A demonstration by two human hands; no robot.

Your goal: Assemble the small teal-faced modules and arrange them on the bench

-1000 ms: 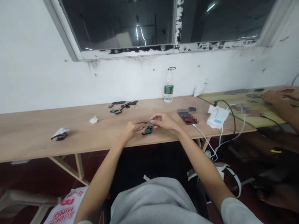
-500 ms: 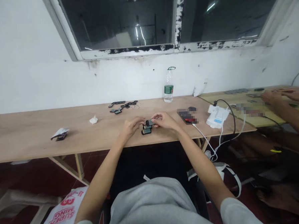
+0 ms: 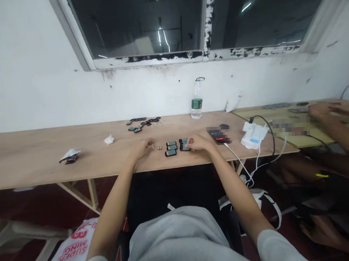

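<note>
**Q:** What am I seeing at the left?

**A:** I am seeing the left hand (image 3: 143,148) curling loosely, its grip unclear, just beside two tiny brass parts (image 3: 159,147) lying on the plywood table (image 3: 47,162).

**Q:** And rightward?

**A:** Three dark rectangular modules (image 3: 171,147) are sitting close together; the right hand (image 3: 200,142) is closing on a fourth module (image 3: 183,145). A careless sweep could be scattering those brass parts.

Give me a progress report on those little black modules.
Done: three black modules sit lined up on the wooden table. In hand: the right hand rests on another module, while the left hand is beside small brass-coloured bits. Left: a scattered group of dark pieces lies near the wall.
</note>
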